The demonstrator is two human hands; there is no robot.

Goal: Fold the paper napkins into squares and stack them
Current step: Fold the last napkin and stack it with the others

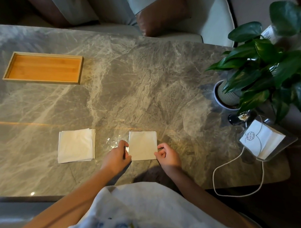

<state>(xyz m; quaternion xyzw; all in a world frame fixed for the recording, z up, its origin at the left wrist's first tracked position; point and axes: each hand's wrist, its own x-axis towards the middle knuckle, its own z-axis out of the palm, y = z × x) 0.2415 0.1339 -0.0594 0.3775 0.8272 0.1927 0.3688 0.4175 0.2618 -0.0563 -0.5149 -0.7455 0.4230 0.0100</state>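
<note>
Far left on the marble worktop (130,75) lies a shallow wooden tray (43,68), its long side running left to right. Nearer you and to the right of it sits a stack of napkins (76,145), roughly squared, with several layer edges showing along its right side. Your left hand (117,155) comes next: its fingers are curled and pinch the left edge of the folded napkin (142,145), which lies flat on the worktop as a near square, just right of the stack but apart from it. Your right hand (168,156) pinches the same napkin at its near right corner, fingers likewise curled. Further right, at the worktop's far right edge, stands a potted plant (262,70) in a ribbed pot. Nearer, at the right edge, a clear holder with a white printed packet (261,140) rests beside a looping cord (237,169).
</note>
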